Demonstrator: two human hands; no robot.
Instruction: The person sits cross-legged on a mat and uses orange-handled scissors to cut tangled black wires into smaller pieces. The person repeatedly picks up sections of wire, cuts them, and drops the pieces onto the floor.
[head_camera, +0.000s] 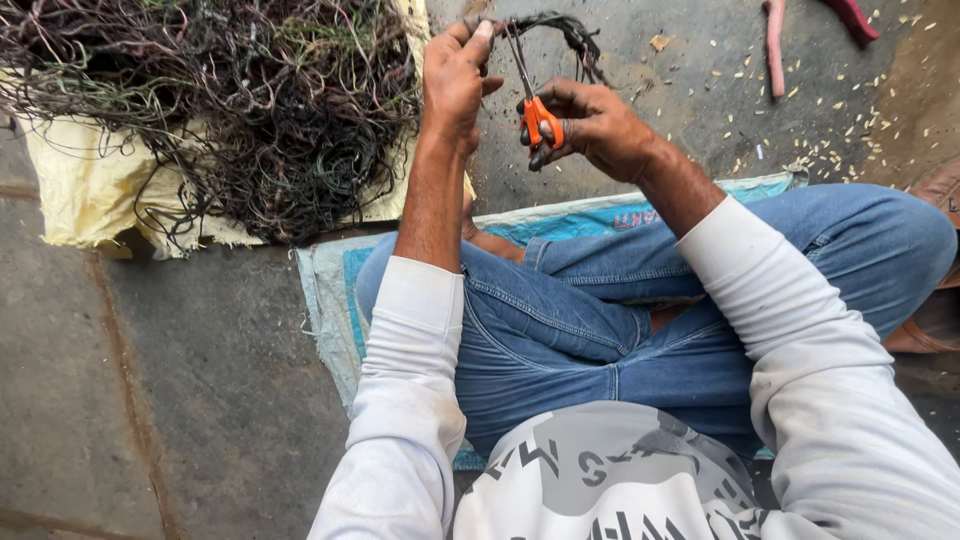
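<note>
I sit cross-legged in blue jeans on a woven mat (330, 290). My left hand (455, 75) pinches one end of a dark bundle of wires (570, 32) that arches to the right over my hands. My right hand (595, 125) grips orange-handled scissors (540, 118), blades pointing up toward the bundle just beside my left fingers. Whether the blades touch the wires is hard to tell.
A large tangled heap of thin dark wires (230, 100) lies on a yellow sack (90, 190) to my left. Pink-handled pliers (775, 45) lie on the concrete floor at top right, amid scattered pale bits (830, 150). A brown object (935, 190) sits at the right edge.
</note>
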